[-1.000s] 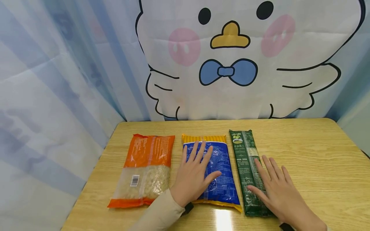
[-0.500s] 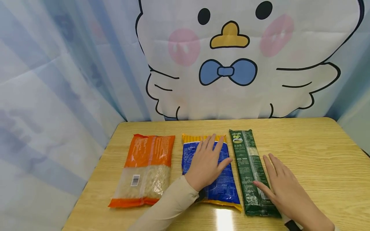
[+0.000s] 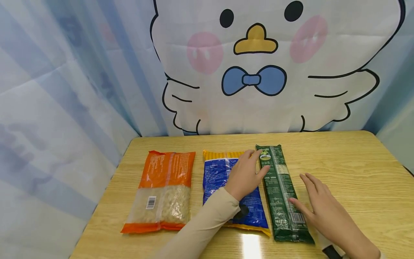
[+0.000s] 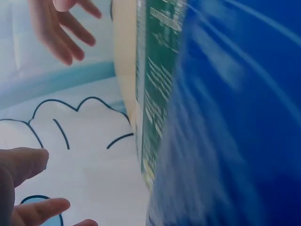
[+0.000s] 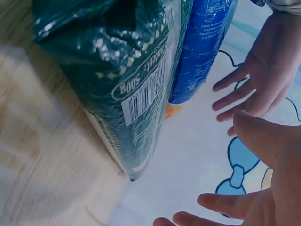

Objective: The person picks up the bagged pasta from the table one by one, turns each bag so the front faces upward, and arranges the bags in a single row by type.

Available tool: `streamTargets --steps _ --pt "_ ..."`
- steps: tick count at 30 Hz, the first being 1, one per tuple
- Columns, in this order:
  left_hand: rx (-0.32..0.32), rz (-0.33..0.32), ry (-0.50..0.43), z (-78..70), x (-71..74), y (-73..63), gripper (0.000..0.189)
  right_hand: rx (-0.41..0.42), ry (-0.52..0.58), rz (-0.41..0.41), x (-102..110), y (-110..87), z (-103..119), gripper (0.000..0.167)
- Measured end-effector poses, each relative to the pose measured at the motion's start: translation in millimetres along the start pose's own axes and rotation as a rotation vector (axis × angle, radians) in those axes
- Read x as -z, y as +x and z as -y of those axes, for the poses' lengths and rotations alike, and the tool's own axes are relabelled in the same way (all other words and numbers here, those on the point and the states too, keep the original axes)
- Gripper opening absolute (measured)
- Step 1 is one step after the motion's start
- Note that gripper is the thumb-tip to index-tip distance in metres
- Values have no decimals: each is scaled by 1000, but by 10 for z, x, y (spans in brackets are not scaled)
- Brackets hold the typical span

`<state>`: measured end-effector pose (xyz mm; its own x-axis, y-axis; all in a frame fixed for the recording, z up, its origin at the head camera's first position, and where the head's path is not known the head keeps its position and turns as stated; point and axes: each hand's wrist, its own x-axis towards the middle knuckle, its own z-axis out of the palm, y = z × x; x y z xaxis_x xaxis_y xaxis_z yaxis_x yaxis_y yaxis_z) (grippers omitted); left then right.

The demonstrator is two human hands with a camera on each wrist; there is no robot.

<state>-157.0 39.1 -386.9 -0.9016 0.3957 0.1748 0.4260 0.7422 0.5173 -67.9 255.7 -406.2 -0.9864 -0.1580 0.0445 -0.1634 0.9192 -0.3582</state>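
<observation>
A blue and yellow packet (image 3: pixel 215 180) lies in the middle of the row, its right part covered by my left hand (image 3: pixel 246 176). That hand hovers over it, fingertips at the upper left corner of the green spaghetti packet (image 3: pixel 280 194); the right wrist view shows the left hand (image 5: pixel 268 70) apart from both packets. My right hand (image 3: pixel 326 216) is held beside the green packet's lower right side, fingers extended and thumb over its edge. In the right wrist view, the green packet's end (image 5: pixel 127 75) shows a barcode and "500g". Neither hand grips anything.
An orange packet (image 3: pixel 169 169) with a clear window showing pale contents lies left of the blue one. All the packets rest on a light wooden table (image 3: pixel 365 169). Behind it hangs a curtain (image 3: pixel 252 111) with a cartoon bird print.
My left hand has moved rightwards from the middle of the blue packet towards the green packet's top. My right hand has drawn slightly right, off the green packet. The packets stay where they were.
</observation>
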Motion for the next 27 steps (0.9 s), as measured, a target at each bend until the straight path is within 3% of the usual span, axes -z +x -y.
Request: streamTargets --steps 12,21,27 --pt "189 19 -256 -137 -259 302 52 -22 79 0 17 -1 -105 80" --pt "325 25 -564 -125 -305 446 51 -51 158 31 28 -21 -132 82" --pt "442 61 -654 -127 -314 528 55 -74 268 71 21 -14 -152 81"
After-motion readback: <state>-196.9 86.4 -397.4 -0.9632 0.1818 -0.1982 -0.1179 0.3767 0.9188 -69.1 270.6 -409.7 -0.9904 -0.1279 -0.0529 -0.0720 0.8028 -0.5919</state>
